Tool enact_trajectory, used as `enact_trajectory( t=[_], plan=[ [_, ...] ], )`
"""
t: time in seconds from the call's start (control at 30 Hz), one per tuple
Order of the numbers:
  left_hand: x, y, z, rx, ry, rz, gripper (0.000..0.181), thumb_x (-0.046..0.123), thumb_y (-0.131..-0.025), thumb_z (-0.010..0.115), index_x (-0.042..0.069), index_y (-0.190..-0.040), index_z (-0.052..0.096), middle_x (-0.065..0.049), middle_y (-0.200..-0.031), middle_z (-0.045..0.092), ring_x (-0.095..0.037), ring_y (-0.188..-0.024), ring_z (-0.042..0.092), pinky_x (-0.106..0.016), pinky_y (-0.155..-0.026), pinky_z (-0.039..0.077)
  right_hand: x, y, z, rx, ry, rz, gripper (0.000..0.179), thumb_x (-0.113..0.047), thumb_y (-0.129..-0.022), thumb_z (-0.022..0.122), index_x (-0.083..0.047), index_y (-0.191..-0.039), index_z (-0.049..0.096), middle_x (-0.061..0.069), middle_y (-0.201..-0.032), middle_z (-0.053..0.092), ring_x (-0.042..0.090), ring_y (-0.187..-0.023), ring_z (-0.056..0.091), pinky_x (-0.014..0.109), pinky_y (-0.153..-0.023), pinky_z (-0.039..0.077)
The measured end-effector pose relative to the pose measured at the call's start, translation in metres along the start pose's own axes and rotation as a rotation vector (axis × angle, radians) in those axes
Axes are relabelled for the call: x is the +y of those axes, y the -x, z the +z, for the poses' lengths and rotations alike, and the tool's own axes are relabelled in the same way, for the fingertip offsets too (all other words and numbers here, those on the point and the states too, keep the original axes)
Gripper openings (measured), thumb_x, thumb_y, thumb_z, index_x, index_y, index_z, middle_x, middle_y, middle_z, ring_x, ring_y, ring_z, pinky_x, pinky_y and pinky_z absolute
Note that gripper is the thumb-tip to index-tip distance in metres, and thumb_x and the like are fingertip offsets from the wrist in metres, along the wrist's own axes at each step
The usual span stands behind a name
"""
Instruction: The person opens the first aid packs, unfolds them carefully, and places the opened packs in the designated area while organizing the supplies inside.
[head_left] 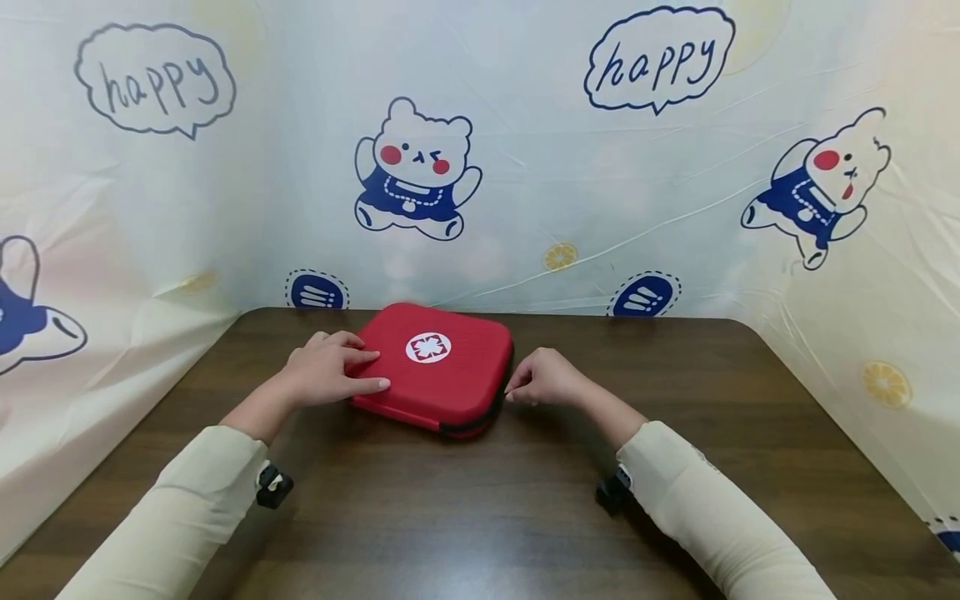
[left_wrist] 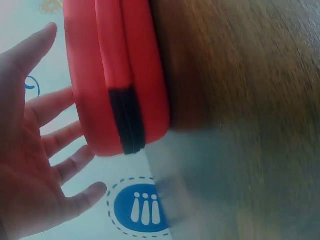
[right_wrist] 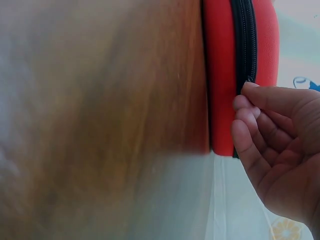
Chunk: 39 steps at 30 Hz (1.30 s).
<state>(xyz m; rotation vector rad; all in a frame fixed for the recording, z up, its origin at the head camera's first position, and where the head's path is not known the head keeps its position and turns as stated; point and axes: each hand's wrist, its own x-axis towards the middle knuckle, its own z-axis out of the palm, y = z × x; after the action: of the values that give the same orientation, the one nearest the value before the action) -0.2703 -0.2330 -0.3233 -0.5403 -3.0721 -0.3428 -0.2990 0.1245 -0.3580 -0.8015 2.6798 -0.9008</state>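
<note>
A red first-aid case (head_left: 457, 367) with a white round emblem lies flat on the table, its lid down. My left hand (head_left: 326, 369) rests on the case's left side, fingers spread and fairly straight over the lid. The left wrist view shows the palm (left_wrist: 25, 165) beside the case's red wall (left_wrist: 85, 75). At the right side my right hand (head_left: 546, 377) pinches the zipper pull between thumb and forefinger. In the right wrist view the black zipper (right_wrist: 246, 45) runs up from those fingertips (right_wrist: 250, 87); the pull itself is mostly hidden by them.
The dark wooden table (head_left: 420, 517) has rounded far corners. Behind and beside it hangs a pale printed cloth (head_left: 525, 183) with bears and speech bubbles. A small black device (head_left: 273, 487) sits at the left wrist, another (head_left: 613, 493) at the right.
</note>
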Motion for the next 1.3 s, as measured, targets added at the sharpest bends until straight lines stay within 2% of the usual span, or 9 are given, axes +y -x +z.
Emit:
enact_trajectory(
  t=[0.1,0.2,0.37,0.43,0.57,0.67,0.87,1.1,1.3],
  plan=[
    [0.004,-0.003,0.004,-0.002,-0.03,-0.001,0.091,0.065,-0.073,0.071,0.007,-0.14,0.053,-0.021,-0.139,0.047,-0.04,-0.12,0.041,-0.053,-0.085,0.052,-0.007,0.003,0.005,-0.009,-0.015,-0.014,0.004,-0.012,-0.084,0.077,-0.013,-0.08,0.078,-0.005,-0.064,0.065,0.01,-0.055,0.057,0.026,-0.054,0.052],
    [0.009,-0.007,0.008,-0.041,-0.009,-0.002,0.096,0.066,-0.072,0.071,0.005,-0.144,0.048,-0.024,-0.145,0.041,-0.046,-0.127,0.034,-0.057,-0.086,0.052,-0.015,0.004,0.012,-0.022,-0.022,-0.026,0.005,-0.012,-0.084,0.077,-0.014,-0.079,0.078,-0.006,-0.063,0.065,0.01,-0.054,0.057,0.026,-0.054,0.053],
    [0.024,-0.009,0.012,-0.085,0.079,0.019,0.097,0.065,-0.073,0.071,0.004,-0.144,0.046,-0.026,-0.148,0.036,-0.056,-0.134,0.024,-0.071,-0.096,0.036,-0.031,0.007,0.025,-0.034,0.017,-0.074,0.008,-0.014,-0.083,0.078,-0.017,-0.075,0.077,-0.01,-0.06,0.063,0.008,-0.053,0.057,0.025,-0.052,0.052],
    [0.033,-0.006,0.013,-0.074,0.084,0.035,0.095,0.065,-0.072,0.072,0.004,-0.142,0.049,-0.025,-0.146,0.04,-0.056,-0.134,0.026,-0.075,-0.096,0.033,-0.036,0.009,0.03,-0.015,0.059,-0.101,0.008,-0.015,-0.082,0.078,-0.018,-0.075,0.077,-0.012,-0.06,0.063,0.007,-0.053,0.057,0.024,-0.052,0.05],
    [0.052,0.001,0.015,-0.039,0.06,0.058,0.092,0.064,-0.07,0.074,0.006,-0.139,0.054,-0.022,-0.141,0.047,-0.056,-0.131,0.031,-0.077,-0.091,0.035,-0.044,0.012,0.033,0.025,0.115,-0.122,0.007,-0.016,-0.082,0.078,-0.019,-0.076,0.078,-0.015,-0.063,0.064,0.006,-0.057,0.055,0.023,-0.056,0.049],
    [0.06,0.004,0.018,-0.024,0.057,0.058,0.092,0.064,-0.069,0.075,0.007,-0.138,0.055,-0.021,-0.141,0.048,-0.055,-0.131,0.032,-0.078,-0.09,0.034,-0.044,0.012,0.032,0.044,0.147,-0.127,0.007,-0.016,-0.082,0.078,-0.018,-0.076,0.078,-0.015,-0.064,0.064,0.005,-0.06,0.055,0.023,-0.058,0.049],
    [0.062,0.003,0.021,-0.016,0.084,0.04,0.092,0.062,-0.067,0.077,0.008,-0.138,0.055,-0.021,-0.142,0.047,-0.053,-0.133,0.03,-0.08,-0.091,0.03,-0.04,0.014,0.027,0.092,0.222,-0.135,0.009,-0.015,-0.082,0.078,-0.019,-0.075,0.076,-0.015,-0.065,0.064,0.002,-0.063,0.055,0.022,-0.061,0.049],
    [0.061,0.001,0.022,-0.02,0.086,0.05,0.091,0.061,-0.066,0.079,0.008,-0.136,0.057,-0.019,-0.139,0.049,-0.048,-0.134,0.031,-0.08,-0.094,0.028,-0.027,0.015,0.018,0.124,0.218,-0.097,0.009,-0.013,-0.082,0.078,-0.016,-0.074,0.076,-0.012,-0.066,0.065,0.004,-0.065,0.054,0.022,-0.062,0.048],
    [0.056,-0.002,0.021,-0.028,0.108,0.082,0.092,0.063,-0.064,0.079,0.01,-0.136,0.057,-0.015,-0.141,0.048,-0.043,-0.135,0.03,-0.081,-0.096,0.021,-0.012,0.016,0.007,0.162,0.208,-0.086,0.008,-0.013,-0.081,0.079,-0.015,-0.073,0.076,-0.01,-0.065,0.065,0.006,-0.063,0.054,0.023,-0.059,0.048]
  ],
)
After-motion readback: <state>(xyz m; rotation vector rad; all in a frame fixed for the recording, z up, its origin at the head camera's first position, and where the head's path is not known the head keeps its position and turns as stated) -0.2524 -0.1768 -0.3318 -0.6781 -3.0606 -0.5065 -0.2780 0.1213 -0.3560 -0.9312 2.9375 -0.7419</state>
